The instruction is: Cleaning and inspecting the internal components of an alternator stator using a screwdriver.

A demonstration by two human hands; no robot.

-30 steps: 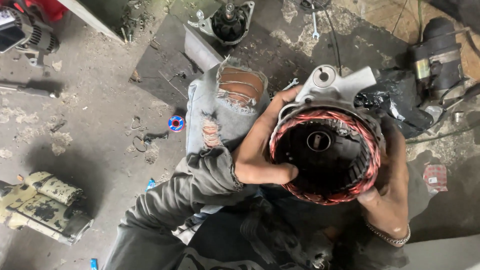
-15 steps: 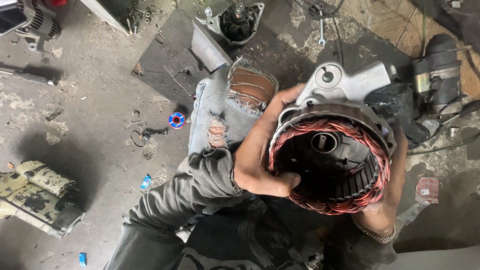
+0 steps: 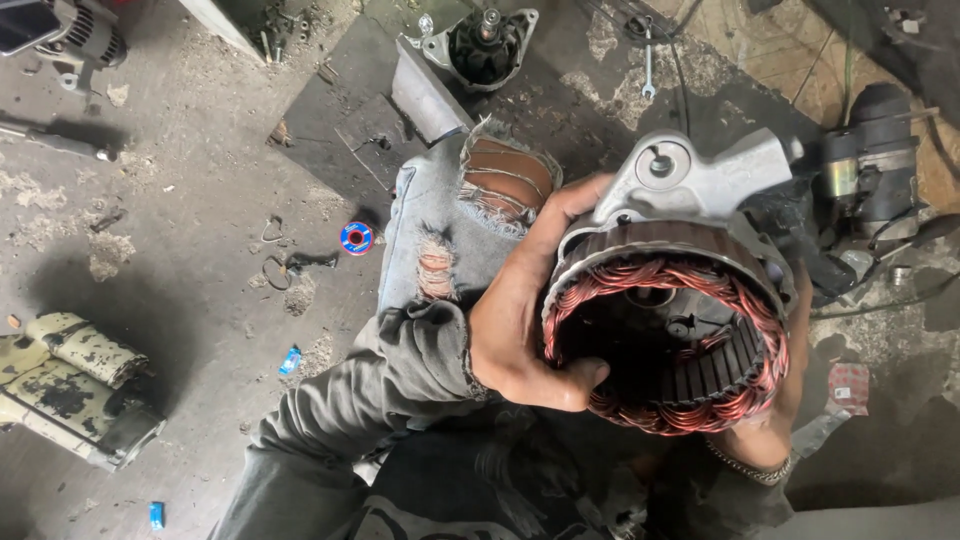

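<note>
Copper-red windings ringing the open mouth of an alternator stator housing (image 3: 665, 330), held over the lap, tilted so the dark hollow faces up. Grey concrete floor (image 3: 180, 260) beneath and all around the housing, dusty and cracked. Cast aluminium mounting ear (image 3: 700, 175) at the housing's far end, pale and clean. Left of the housing, the left hand (image 3: 520, 320) wrapped over its rim, thumb hooked inside against the windings, sleeve bunched at the wrist. Right of and under the housing, the right hand (image 3: 770, 420) cupping it from below, mostly hidden, bracelet at the wrist. Far left of the housing, a grimy cream starter motor (image 3: 70, 385) lying on the floor. Beyond the housing, another alternator half (image 3: 480, 45) and a dark starter (image 3: 870, 150) to the right. Further beyond, a small spanner (image 3: 648, 70). Left of the housing, a small blue-and-red spool (image 3: 356, 238).
</note>
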